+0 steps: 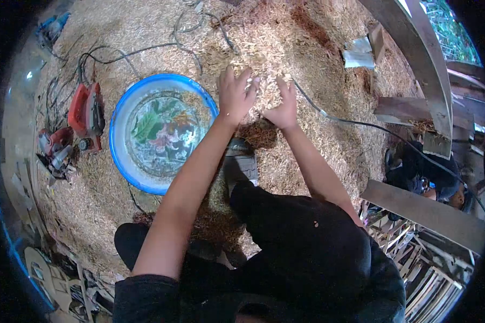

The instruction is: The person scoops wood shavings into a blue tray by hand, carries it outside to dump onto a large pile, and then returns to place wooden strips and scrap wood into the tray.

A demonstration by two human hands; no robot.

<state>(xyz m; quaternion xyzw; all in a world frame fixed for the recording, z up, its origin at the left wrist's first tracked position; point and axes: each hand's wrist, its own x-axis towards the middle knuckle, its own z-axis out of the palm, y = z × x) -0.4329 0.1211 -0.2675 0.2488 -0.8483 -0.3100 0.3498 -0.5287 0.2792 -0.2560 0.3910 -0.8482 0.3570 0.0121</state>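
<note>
My left hand reaches down to a layer of pale wood shavings, its fingers spread and a few flakes on them. Across a short gap, my right hand is also open, thumb toward the left hand and fingertips at the shavings. Loose shavings lie between the two palms. Close to the left of my left hand stands a round basin with a blue rim. A leaf-and-flower pattern shows on its bottom, under a whitish dusty look.
Red power tools lie left of the basin, with dark cables running past it. Another cable crosses to the right. Wooden boards border the right side, where another person crouches. My shoe is below the hands.
</note>
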